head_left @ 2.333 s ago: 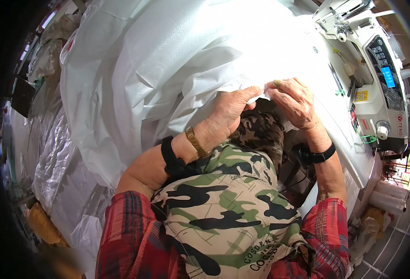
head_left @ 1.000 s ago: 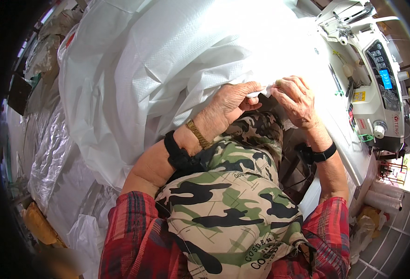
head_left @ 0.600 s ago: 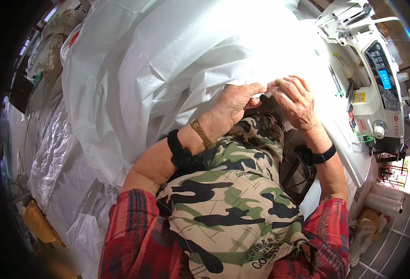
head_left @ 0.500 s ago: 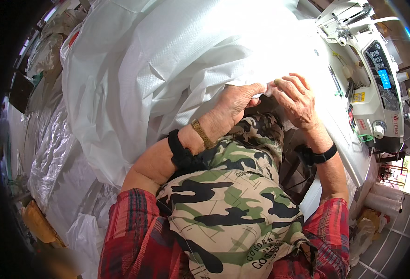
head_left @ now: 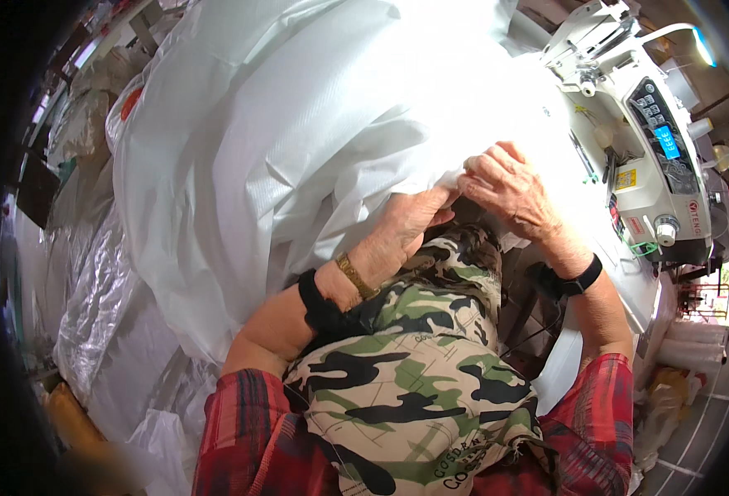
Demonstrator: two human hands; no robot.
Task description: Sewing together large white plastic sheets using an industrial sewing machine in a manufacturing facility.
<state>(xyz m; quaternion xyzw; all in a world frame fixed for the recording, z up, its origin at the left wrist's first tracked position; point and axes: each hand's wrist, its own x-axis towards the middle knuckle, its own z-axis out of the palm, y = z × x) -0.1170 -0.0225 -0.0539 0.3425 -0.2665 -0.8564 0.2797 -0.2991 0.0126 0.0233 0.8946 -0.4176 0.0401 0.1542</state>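
Barely shifted since earlier: left hand (head_left: 410,227) slid a touch closer to right hand (head_left: 509,190), both still at the near edge of the white woven fabric (head_left: 315,140). Left fingers curled, pinching the fabric's hem; right fingers bent narrow, pressing the same hem. Fabric heaped across the table, sewing machine (head_left: 637,140) at its right edge. Camouflage cloth (head_left: 406,380) over the lap.

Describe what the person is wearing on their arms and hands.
Both hands are bare. The left hand has a gold-coloured bracelet at the wrist and a black band behind it. The right hand has a black wristband. Red plaid sleeves are pushed up both arms.
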